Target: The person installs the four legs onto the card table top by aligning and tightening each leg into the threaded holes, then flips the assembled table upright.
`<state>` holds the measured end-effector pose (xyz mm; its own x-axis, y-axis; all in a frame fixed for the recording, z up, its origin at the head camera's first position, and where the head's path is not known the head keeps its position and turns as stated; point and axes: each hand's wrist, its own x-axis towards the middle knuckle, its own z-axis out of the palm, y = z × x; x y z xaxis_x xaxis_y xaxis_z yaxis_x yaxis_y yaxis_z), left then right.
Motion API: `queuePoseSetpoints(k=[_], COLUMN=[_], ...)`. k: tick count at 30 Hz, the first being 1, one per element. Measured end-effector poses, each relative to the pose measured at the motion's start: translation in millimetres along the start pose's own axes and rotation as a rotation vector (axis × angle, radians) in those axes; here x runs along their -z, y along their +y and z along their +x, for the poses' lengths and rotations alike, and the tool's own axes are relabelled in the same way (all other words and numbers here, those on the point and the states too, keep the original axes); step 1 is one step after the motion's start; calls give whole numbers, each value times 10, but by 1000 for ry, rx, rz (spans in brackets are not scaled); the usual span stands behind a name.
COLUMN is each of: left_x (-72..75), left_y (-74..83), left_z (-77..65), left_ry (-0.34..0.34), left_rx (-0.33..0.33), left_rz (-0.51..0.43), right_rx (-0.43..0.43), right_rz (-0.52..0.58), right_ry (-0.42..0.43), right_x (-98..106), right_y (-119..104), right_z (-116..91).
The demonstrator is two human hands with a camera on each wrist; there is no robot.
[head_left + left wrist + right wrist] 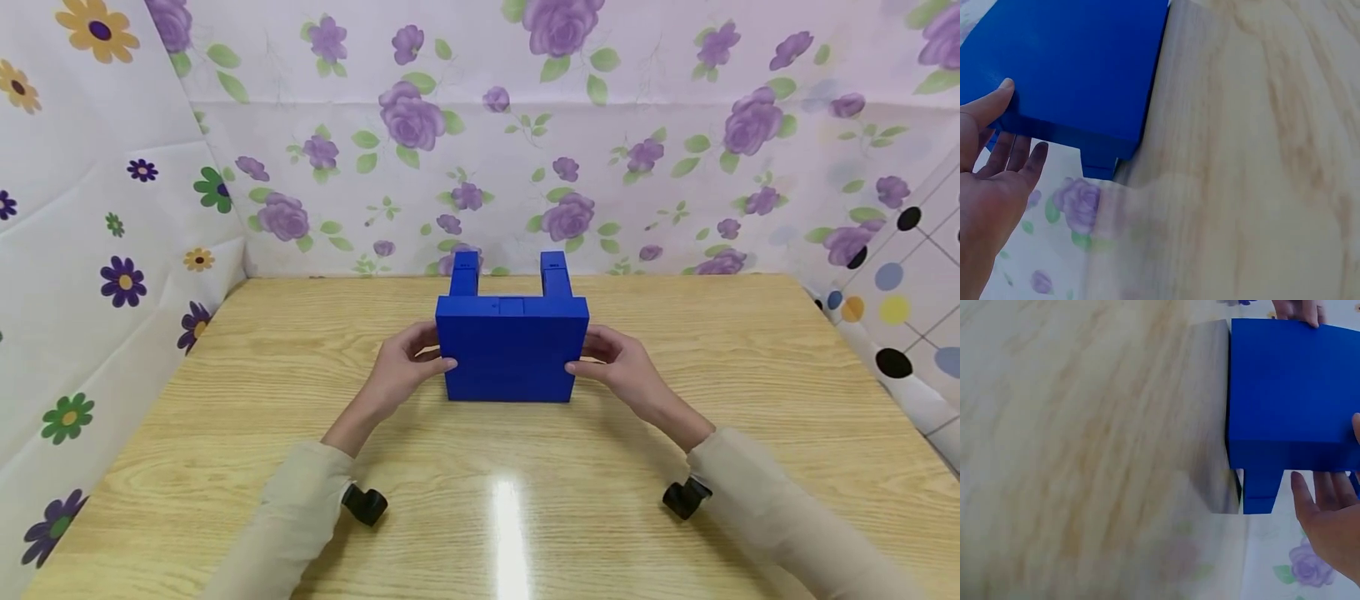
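A blue box-shaped object [510, 354] stands upright on the wooden table, its broad flat face toward me. Two blue arms [556, 279] jut out behind its top edge. The left hand [405, 362] grips its left side, thumb on the front face and fingers behind the edge. On the opposite side the right hand [618, 362] holds it the same way. In the left wrist view the left hand [997, 169] has its thumb on the flat face and its fingers at the side wall. The right hand [1335, 515] is partly cut off in the right wrist view.
The wooden table [300, 333] reaches back to a wall covering [480, 183] with purple flowers. Patterned sheets [75, 275] hang at the left and right. A black camera [365, 503] is worn on the left wrist and another [686, 498] on the right.
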<state>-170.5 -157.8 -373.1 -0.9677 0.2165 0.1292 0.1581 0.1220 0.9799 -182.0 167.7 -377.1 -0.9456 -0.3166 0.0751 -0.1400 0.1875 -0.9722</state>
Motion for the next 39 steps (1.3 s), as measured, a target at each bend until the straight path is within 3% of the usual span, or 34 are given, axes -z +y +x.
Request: queuePoseSetpoints(k=[9, 17, 23, 27, 32, 39], left_x=[7, -50, -104, -80, 1, 60], left_y=[-63, -45, 16, 180, 533, 913], left_z=[10, 12, -14, 10, 79, 228], left_ry=[5, -1, 43, 51, 53, 45], left_rx=[15, -64, -81, -90, -81, 16], left_rz=[-13, 42, 39, 21, -7, -124], right_rx=[64, 100, 138, 164, 205, 139], right_rz=[-56, -134, -222, -280, -305, -182], right_ry=[30, 45, 30, 25, 26, 103], right_x=[-55, -50, -12, 44, 120, 142], right_y=[13, -4, -75, -251, -593, -923], right_z=[5, -2, 5, 1, 15, 101])
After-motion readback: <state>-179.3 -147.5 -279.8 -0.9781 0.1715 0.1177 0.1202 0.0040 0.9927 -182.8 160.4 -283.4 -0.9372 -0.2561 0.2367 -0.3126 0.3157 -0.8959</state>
